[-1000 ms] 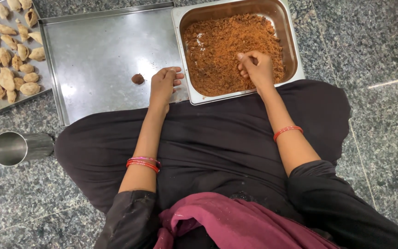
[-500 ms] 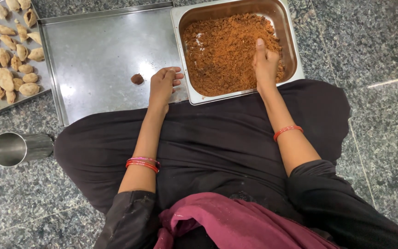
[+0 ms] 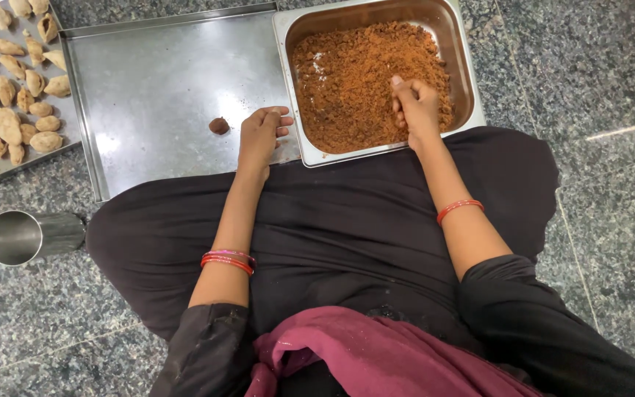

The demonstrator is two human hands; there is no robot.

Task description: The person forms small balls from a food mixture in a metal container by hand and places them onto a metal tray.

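Observation:
A deep steel pan [image 3: 463,51] holds brown crumbly filling [image 3: 354,81]. My right hand [image 3: 416,105] is inside the pan, fingers curled shut around a pinch of the filling. My left hand [image 3: 262,134] rests on the near edge of a flat steel tray [image 3: 156,73], fingers loosely bent and holding nothing. One small brown ball of filling [image 3: 219,126] lies on the tray just left of that hand.
A second tray [image 3: 60,51] at the far left carries several pale shaped dumplings [image 3: 9,125]. A steel tumbler [image 3: 23,237] lies on its side on the granite floor [image 3: 597,184] by my left knee. My crossed legs in black cloth fill the foreground.
My right hand was stretched flat over the filling half a second ago and has now curled shut, gathering filling nearer the pan's front. The left hand has stayed put.

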